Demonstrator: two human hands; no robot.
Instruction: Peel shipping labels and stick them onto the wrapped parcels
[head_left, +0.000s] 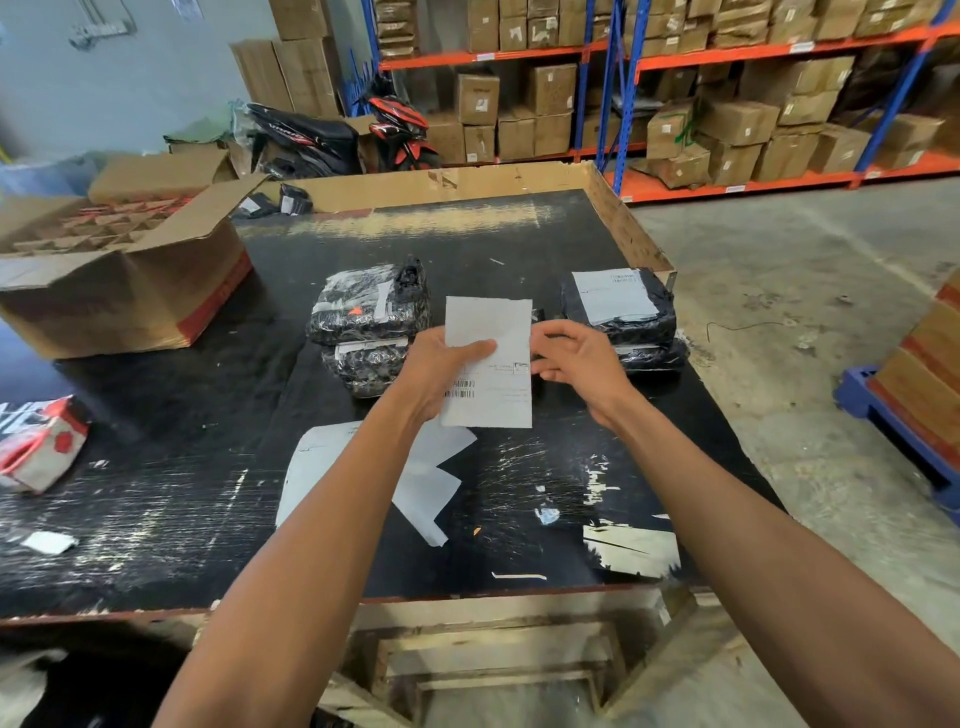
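Head camera is giving me both hands raised over the black tabletop (519, 493), sharing one shipping label (491, 358). I am pinching the sheet with my left hand (441, 371), thumb lying across its face and fingers behind, so the barcode end is hanging toward me and the blank end is standing up. My right hand (574, 358) is working at the right edge with fingers curled and narrow, probably picking at the seam to part sticker from backing; the fingertips are too blurred for me to be sure they are gripping anything. I am keeping the label in the air because the edge is easier to lift that way.

Two stacks of wrapped parcels are waiting just beyond my hands. The right stack (623, 317) is already wearing a label on top, while the top parcel of the left stack (369, 306) is looking bare apart from small strips, so I am judging it the next target. Loose white sheets (426, 483) are lying under my left forearm, likely spent backings. An open carton (119, 270) is sitting at the far left.
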